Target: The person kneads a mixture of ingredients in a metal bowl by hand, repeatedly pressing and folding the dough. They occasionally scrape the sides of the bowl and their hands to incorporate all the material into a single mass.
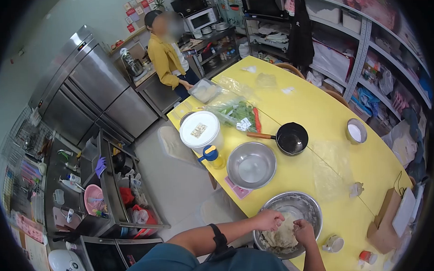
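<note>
A steel mixing bowl [314, 210] stands at the near edge of the yellow table, with pale, lumpy dough [280, 237] in its bottom and smears up its wall. My left hand [270, 220] hovers over the bowl's left side, its fingers curled and pressed together. Opposite it, my right hand [303, 231] is at the bowl's right side with its fingers pinched. Both hands are above the dough, a small gap between them. Whatever the fingers hold, perhaps bits of dough, is too small to make out.
On the yellow table [294, 101] are a second steel bowl [252, 165], a dark saucepan [292, 138], a white lidded bucket [200, 129], bagged green vegetables [237, 112] and a cup [334, 244]. Across the table, a person in yellow [164, 59] holds a clear container [204, 91].
</note>
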The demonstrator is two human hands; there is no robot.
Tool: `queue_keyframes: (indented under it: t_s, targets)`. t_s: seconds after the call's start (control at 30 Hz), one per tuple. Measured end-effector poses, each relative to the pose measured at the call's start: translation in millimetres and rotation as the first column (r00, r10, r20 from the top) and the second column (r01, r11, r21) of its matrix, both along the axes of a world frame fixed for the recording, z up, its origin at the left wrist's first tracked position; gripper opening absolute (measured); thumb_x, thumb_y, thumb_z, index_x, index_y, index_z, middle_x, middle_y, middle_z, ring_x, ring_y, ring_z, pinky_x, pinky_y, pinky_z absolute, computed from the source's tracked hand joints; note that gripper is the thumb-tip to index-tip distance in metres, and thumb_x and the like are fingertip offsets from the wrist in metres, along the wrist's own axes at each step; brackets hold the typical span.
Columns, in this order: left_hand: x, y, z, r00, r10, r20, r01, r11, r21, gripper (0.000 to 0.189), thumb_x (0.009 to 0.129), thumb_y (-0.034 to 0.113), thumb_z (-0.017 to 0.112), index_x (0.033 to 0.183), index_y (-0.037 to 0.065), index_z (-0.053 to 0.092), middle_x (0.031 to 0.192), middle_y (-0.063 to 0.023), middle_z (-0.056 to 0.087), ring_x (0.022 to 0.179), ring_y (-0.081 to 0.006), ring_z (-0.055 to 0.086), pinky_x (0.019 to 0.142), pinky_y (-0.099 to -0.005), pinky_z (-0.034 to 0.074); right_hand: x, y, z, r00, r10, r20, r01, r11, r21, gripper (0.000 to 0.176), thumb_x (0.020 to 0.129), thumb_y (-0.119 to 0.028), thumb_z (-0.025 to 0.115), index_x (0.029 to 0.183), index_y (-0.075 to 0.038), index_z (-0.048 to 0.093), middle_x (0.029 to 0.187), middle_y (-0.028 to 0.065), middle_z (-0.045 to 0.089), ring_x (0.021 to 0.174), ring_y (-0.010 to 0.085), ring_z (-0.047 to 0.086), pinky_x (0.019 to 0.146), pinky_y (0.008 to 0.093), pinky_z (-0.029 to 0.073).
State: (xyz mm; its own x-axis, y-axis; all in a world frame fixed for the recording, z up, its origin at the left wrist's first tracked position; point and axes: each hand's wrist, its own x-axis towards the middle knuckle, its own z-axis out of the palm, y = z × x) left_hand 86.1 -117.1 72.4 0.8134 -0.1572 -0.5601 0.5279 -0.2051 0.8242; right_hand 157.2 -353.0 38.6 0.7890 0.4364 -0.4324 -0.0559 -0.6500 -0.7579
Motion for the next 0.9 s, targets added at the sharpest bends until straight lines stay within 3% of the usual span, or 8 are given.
queue_keyframes:
  t_s: [0.1,0.3,0.4,0.5,0.57,0.63,0.73,0.9]
  targets:
    - [-3.0,-4.7,-23.5,0.972,-0.086,0.218,0.071,0.995,0.075,0.033,0.086,0.000,0.062,0.119,0.002,0.063,0.105,-0.0137,0.071,0.102,-0.0258,0.069,0.089,-0.0372,0.054,-4.2,6.4,10.6,0.995,0.012,0.101,-0.011,1.000,-0.013,0.015,0.089,-0.009,0.063,0.100,-0.003,0.071,0.088,0.0172,0.072,0.079,0.0259,0.072,0.073,0.0337,0.055]
    - [-0.6,-14.0,-26.1,0.966,-0.120,0.231,0.101,0.991,0.093,0.043,0.093,-0.001,0.051,0.135,0.003,0.053,0.130,-0.0136,0.062,0.123,-0.0229,0.057,0.105,-0.0367,0.044,-14.7,11.7,19.2,0.999,0.017,0.046,-0.014,0.997,-0.072,0.022,0.087,-0.019,0.068,0.102,-0.003,0.072,0.089,0.0170,0.072,0.082,0.0261,0.072,0.074,0.0358,0.055]
    - [8.3,-11.7,-64.0,0.957,0.087,0.278,-0.016,0.969,-0.248,0.050,0.098,0.012,0.056,0.145,0.006,0.044,0.143,-0.0085,0.051,0.135,-0.0241,0.047,0.111,-0.0402,0.040,-6.8,-1.1,-8.0,0.989,0.091,0.119,-0.077,0.991,-0.112,0.036,0.087,-0.036,0.066,0.101,-0.004,0.072,0.093,0.0196,0.072,0.087,0.0325,0.070,0.076,0.0434,0.053]
    - [14.3,-11.5,-13.7,0.929,0.265,-0.256,-0.369,0.646,-0.669,0.065,0.105,0.048,0.040,0.154,0.006,0.027,0.152,-0.0148,0.040,0.140,-0.0270,0.040,0.116,-0.0426,0.033,-8.3,4.1,17.0,0.995,-0.051,0.091,0.054,0.998,-0.024,0.041,0.092,-0.037,0.063,0.113,-0.003,0.068,0.096,0.0188,0.071,0.087,0.0320,0.068,0.076,0.0424,0.052]
    - [21.4,-15.0,11.7,0.927,0.225,-0.300,-0.375,0.570,-0.731,0.076,0.103,0.060,0.029,0.155,0.004,0.024,0.154,-0.0184,0.036,0.138,-0.0307,0.040,0.115,-0.0447,0.032,-5.2,9.3,28.0,0.987,-0.162,-0.007,0.162,0.986,0.028,0.040,0.096,-0.037,0.062,0.118,-0.004,0.067,0.090,0.0107,0.071,0.083,0.0185,0.066,0.073,0.0343,0.053]
    - [23.3,-13.7,14.6,0.922,0.189,-0.339,-0.388,0.497,-0.777,0.080,0.102,0.064,0.024,0.156,0.004,0.022,0.156,-0.0192,0.033,0.137,-0.0331,0.041,0.113,-0.0468,0.033,-9.9,14.0,34.2,0.939,-0.311,-0.149,0.325,0.943,0.078,0.051,0.093,-0.039,0.065,0.127,-0.002,0.062,0.112,0.0201,0.069,0.103,0.0284,0.067,0.087,0.0385,0.053]
    - [15.5,-14.4,22.6,0.909,0.153,-0.387,-0.415,0.400,-0.817,0.082,0.101,0.067,0.020,0.157,0.007,0.018,0.159,-0.0194,0.026,0.136,-0.0370,0.041,0.111,-0.0503,0.034,-21.3,17.3,54.3,0.915,-0.326,-0.240,0.367,0.918,0.153,0.062,0.090,-0.038,0.071,0.138,-0.004,0.054,0.121,0.0204,0.066,0.108,0.0279,0.066,0.091,0.0371,0.052]
    - [14.5,-15.2,35.0,0.936,0.120,-0.331,-0.349,0.424,-0.836,0.084,0.098,0.072,0.018,0.160,0.016,0.010,0.163,-0.0158,0.019,0.136,-0.0418,0.041,0.107,-0.0582,0.036,-33.8,20.6,47.7,0.897,-0.248,-0.366,0.384,0.847,0.367,0.075,0.082,-0.033,0.081,0.143,-0.005,0.049,0.119,0.0186,0.066,0.104,0.0238,0.066,0.091,0.0358,0.051]
